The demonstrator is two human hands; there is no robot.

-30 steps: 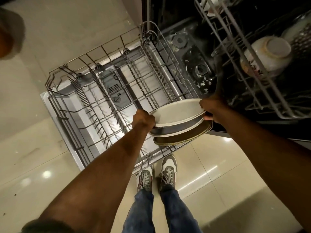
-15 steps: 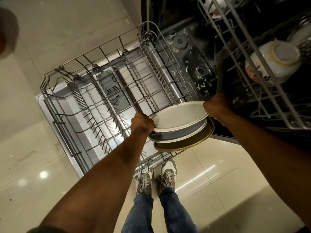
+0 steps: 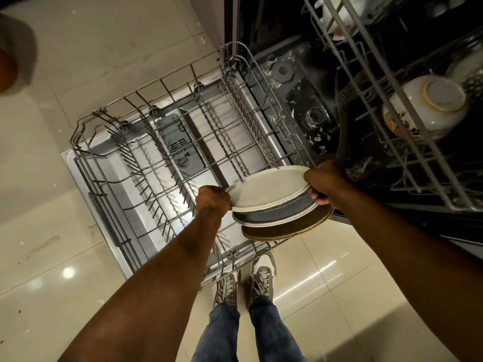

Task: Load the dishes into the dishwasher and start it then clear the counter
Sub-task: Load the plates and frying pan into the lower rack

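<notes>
I hold a stack of three plates over the near right corner of the pulled-out lower rack (image 3: 109,184). A white plate (image 3: 269,185) lies on top, a grey plate (image 3: 274,218) under it, and a brown-rimmed plate (image 3: 287,229) at the bottom. My left hand (image 3: 213,199) grips the stack's left edge. My right hand (image 3: 325,181) grips its right edge, thumb on top and fingers underneath. The lower rack is bare wire and rests on the open dishwasher door (image 3: 86,168).
The upper rack (image 3: 407,142) sticks out at the right and holds an upturned white bowl (image 3: 428,105). The dark tub floor (image 3: 308,105) carries food scraps. My shoes (image 3: 245,280) stand on the glossy tiled floor (image 3: 52,257) beside the door.
The plate stack has shifted slightly right and down in both hands. Both grips are unchanged.
</notes>
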